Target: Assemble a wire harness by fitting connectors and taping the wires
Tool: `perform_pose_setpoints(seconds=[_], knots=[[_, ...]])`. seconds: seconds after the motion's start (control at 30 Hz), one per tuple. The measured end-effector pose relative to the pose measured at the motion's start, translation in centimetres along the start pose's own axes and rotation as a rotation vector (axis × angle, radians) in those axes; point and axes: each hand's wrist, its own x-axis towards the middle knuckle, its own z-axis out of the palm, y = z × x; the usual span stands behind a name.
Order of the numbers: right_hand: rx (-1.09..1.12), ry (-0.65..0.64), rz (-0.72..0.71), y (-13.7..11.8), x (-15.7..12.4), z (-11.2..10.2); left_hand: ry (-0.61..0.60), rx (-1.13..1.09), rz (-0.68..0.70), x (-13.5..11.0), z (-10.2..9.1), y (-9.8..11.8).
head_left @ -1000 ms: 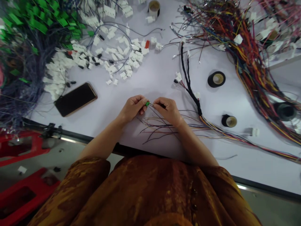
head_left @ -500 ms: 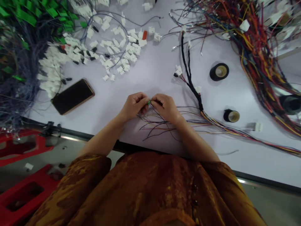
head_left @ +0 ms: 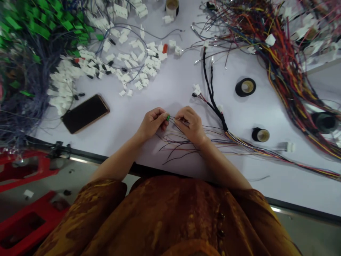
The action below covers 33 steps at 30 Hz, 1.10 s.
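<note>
Between thumb and fingertips, my left hand pinches a small green connector. Dark wires run from the connector to my right hand, whose closed fingers hold a wire a short way to the right. Loose wire ends of several colours fan out on the table below both hands. They belong to a wire harness wrapped in black tape, with white connectors on its branches, lying right of my right hand.
A phone lies to the left, below a heap of white connectors. Green connectors on wires pile up at far left. Tape rolls and a thick wire bundle are on the right. The table edge runs in front.
My right hand has drawn slightly away to the right from the green connector, so a stretch of wire now shows between the hands. The view has shifted slightly.
</note>
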Motion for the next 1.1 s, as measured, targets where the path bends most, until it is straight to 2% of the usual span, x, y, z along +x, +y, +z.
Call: perform_pose_setpoints(seconds=[0.13,0.23,0.37,0.57,0.67,0.73,0.83,0.97,1.1], knots=[[-0.115,-0.111,-0.07,0.2,0.0,0.0,-0.025,0.004,-0.006,0.0,0.0,0.1],[-0.19,-0.125,-0.046,-0.1,0.1,0.4,-0.065,0.023,0.015,-0.1,-0.1,-0.2],[-0.212,-0.142,-0.035,-0.9,0.2,0.0,-0.03,-0.01,0.075,0.0,-0.2,-0.7],[-0.12,-0.141,0.122,-2.5,0.3,-0.4,0.029,-0.004,0.238,-0.3,0.1,0.1],[-0.287,-0.236,0.139,-2.8,0.0,-0.4,0.043,0.03,0.306,-0.7,0.3,0.5],[-0.402,-0.25,0.115,-2.8,-0.3,-0.6,0.063,0.025,0.327,-1.0,0.3,0.7],[-0.516,-0.202,0.08,-2.9,-0.8,-1.2,0.049,-0.05,0.267,-1.4,0.4,0.7],[-0.612,-0.184,0.049,-3.4,-1.2,-1.2,-0.023,-0.223,0.025,-2.0,1.5,0.4],[-0.675,-0.227,-0.005,-3.5,-1.5,-0.7,0.128,-0.334,0.016,-2.6,2.9,-0.4]])
